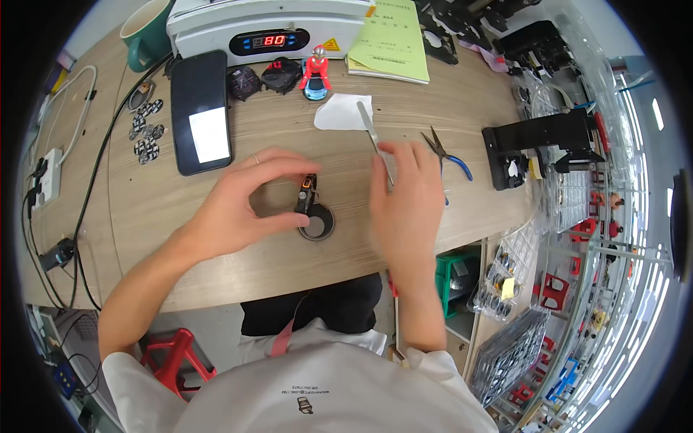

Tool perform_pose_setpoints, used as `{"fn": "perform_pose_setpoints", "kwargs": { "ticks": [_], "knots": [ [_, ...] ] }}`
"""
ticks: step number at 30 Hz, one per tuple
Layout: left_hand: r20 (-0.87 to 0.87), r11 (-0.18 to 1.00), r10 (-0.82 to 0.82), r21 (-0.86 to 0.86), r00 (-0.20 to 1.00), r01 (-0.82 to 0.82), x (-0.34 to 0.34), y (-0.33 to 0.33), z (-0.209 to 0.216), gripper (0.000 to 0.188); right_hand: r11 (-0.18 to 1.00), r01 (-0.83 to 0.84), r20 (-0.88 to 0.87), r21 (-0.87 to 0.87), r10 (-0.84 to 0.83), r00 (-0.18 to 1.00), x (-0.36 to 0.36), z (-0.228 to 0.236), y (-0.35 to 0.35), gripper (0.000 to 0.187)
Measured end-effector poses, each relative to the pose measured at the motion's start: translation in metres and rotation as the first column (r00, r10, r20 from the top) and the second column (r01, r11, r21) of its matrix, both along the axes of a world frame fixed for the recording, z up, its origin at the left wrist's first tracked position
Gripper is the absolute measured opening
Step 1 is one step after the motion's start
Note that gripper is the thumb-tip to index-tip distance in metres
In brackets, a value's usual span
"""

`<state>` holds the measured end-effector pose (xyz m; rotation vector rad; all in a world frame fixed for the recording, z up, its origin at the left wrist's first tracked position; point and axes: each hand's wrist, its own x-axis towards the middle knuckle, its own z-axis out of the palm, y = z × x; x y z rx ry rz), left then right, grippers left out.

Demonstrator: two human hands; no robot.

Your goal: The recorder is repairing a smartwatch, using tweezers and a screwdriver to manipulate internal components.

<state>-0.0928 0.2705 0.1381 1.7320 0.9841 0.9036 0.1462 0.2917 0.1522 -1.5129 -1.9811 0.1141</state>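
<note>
My left hand [249, 195] is closed, with thumb and fingertips at the two ends of a small black electronic module [307, 192], which stands on edge and has an orange part near its top. Against the module's lower end is a round dark watch case [320, 224], open side up; fine wires seem to run between them. My right hand [408, 195] grips a thin, flat metal spatula [367, 119], its rounded end pointing away from me and its other end showing below the fingers. A pair of blue-handled pliers [455, 163] lies just right of this hand.
Behind the hands lies white paper [336, 113]. A black phone [200, 112] sits left, near several small round parts [146, 149]. At the back are a white heating machine [202, 32], two dark watches [244, 82], a red figurine [316, 72] and a yellow-green booklet [390, 47]. A black stand [534, 141] is right.
</note>
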Motion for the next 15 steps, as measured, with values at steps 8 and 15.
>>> {"fn": "perform_pose_setpoints", "kwargs": {
  "ticks": [8,15],
  "knots": [
    [-0.024,0.997,-0.038,0.070,0.999,0.040,-0.010,0.005,-0.006,0.060,0.976,0.072,0.309,-0.207,-0.005,0.951,0.012,-0.006,0.034,0.016],
    [-0.041,0.996,-0.063,0.056,0.997,0.065,-0.011,0.006,-0.003,0.058,0.988,0.031,0.190,-0.151,-0.002,0.982,0.019,-0.009,0.041,0.021]
  ]
}}
